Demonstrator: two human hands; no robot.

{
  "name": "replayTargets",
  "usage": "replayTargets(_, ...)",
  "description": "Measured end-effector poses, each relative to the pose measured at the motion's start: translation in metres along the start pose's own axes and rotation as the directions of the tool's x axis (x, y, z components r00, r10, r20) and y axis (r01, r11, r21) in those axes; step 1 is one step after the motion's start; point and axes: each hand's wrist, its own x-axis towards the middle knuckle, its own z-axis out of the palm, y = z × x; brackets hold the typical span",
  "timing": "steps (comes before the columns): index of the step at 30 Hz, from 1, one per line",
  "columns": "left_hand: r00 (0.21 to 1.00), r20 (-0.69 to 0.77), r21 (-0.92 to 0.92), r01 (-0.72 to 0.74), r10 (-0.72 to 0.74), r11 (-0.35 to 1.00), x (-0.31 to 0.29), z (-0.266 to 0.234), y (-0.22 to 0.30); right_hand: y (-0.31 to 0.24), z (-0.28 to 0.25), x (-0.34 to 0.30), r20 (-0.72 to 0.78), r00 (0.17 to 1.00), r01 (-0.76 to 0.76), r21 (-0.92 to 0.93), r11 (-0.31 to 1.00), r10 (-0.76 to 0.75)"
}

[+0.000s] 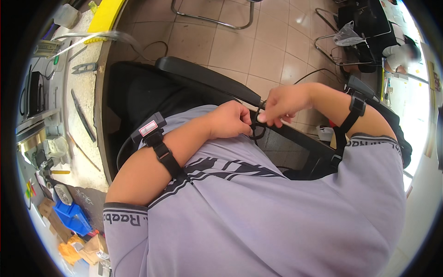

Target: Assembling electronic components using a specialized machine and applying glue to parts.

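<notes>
In front of my waist, my left hand [229,121] and my right hand [288,105] are close together, both with fingers pinched. Between them runs a thin black cord [259,134], bent into a loop that hangs just below the fingertips. The left fingers close on one side of it, the right thumb and fingers on the other. Its ends are hidden by the hands and the dark background. On each arm a black strap is fastened; the left one carries a small black box [148,129].
At the left stands a workbench [83,104] with thread snips [85,68], dark tweezers [83,115] and a blue bin [72,217] near it. A black chair armrest [207,79] lies beyond my hands. At far right another person [401,56] is near a plastic bag [348,35].
</notes>
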Motion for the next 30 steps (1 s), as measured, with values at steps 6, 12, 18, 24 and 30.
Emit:
replayTargets(6,0.996,0.038,-0.047,-0.077,0.079,0.996,0.001,-0.003,-0.003,0.013,0.013,0.017,0.082,0.987,0.150,-0.215,0.965,-0.135)
replayTargets(12,0.991,0.034,0.034,-0.134,0.133,0.990,-0.002,-0.004,0.000,0.004,0.012,0.016,0.081,0.996,0.036,0.029,0.999,-0.038)
replayTargets(18,0.964,-0.021,0.067,-0.264,0.266,0.962,0.002,-0.004,-0.009,0.014,0.018,0.029,0.021,0.992,0.124,-0.063,0.990,-0.123)
replayTargets(24,0.832,-0.126,0.222,-0.507,0.540,0.833,0.016,-0.001,-0.029,0.008,0.020,0.027,-0.121,0.980,0.137,-0.156,0.978,-0.157)
replayTargets(30,0.996,-0.087,0.065,0.008,-0.002,0.998,0.005,-0.002,0.005,0.020,0.017,0.032,-0.179,0.972,0.157,0.020,0.987,-0.150)
